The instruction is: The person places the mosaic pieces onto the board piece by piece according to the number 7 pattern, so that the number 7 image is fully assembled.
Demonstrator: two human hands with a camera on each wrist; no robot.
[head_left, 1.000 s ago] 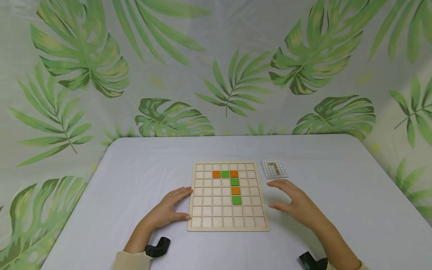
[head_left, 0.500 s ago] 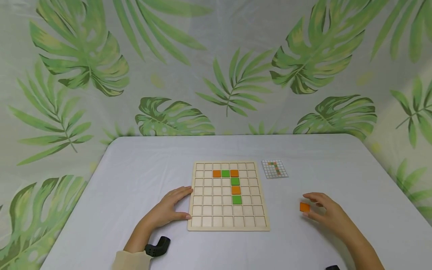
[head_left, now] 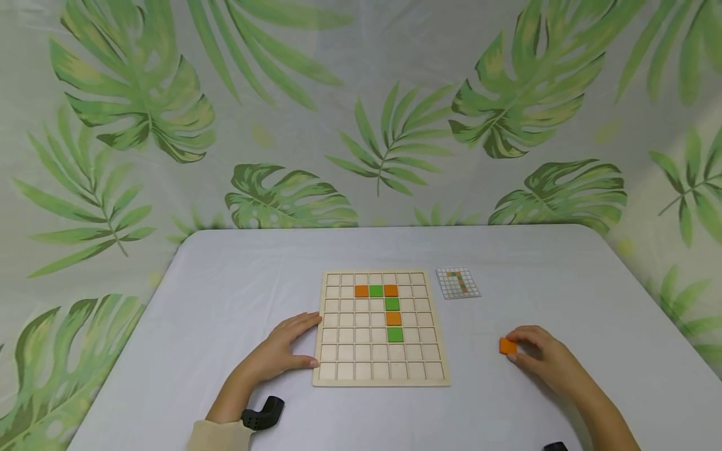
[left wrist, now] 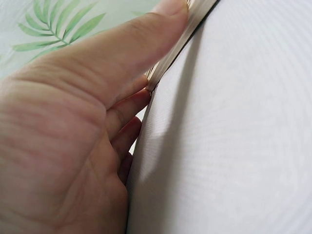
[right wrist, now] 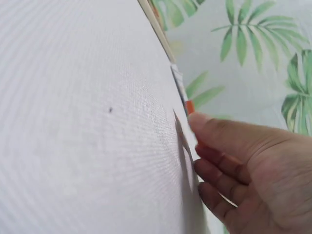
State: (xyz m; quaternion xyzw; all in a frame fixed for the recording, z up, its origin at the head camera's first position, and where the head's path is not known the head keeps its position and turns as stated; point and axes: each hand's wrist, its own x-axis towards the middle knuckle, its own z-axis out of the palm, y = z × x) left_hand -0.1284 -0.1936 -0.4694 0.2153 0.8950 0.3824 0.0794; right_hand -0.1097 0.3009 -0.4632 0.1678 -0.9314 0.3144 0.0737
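In the head view a wooden grid board (head_left: pixel 365 371) lies in the middle of the table. Orange and green square tiles fill some of its cells in a shape like a 7; a green tile (head_left: pixel 395 334) is the lowest. My left hand (head_left: pixel 276 352) rests at the board's left edge, fingertips and thumb touching it, fingers fairly straight. Right of the board, my right hand (head_left: pixel 544 358) pinches an orange tile (head_left: pixel 504 346) between thumb and fingers, low over the cloth. The right wrist view shows only a sliver of this orange tile (right wrist: pixel 189 106) past the thumb.
A small pattern card (head_left: pixel 458 283) with a printed grid and a similar 7 shape lies off the board's upper right corner. A white cloth (head_left: pixel 254 263) covers the table. Behind it hangs a leaf-patterned curtain (head_left: pixel 304 125). A black wrist device (head_left: pixel 264 413) sits on the left wrist.
My right hand has moved from beside the board out to the right and down, and its fingers have closed on an orange tile. The left hand and the board have stayed put.
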